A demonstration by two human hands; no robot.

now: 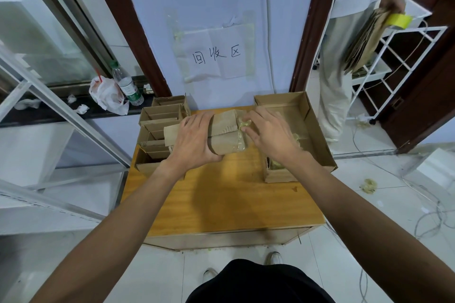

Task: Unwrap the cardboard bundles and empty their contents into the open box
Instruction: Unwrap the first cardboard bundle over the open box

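Note:
A cardboard bundle (225,133) bound with yellowish tape lies on the wooden table (221,199), towards its far side. My left hand (194,138) grips the bundle's left end, fingers curled over the top and thumb under the near edge. My right hand (268,133) pinches the crumpled tape (243,124) at the bundle's right end. The open box (307,115) stands on the table's right side, partly behind my right hand, with loose tape scraps inside. Several cardboard pieces (160,128) stand upright in a stack at the table's left.
A small cardboard block (278,172) sits under my right wrist. Another person (349,32) stands at the right holding flat cardboard and a yellow tape roll (398,21). A bottle (126,83) and a plastic bag (105,93) rest on the left ledge. Cables lie on the floor.

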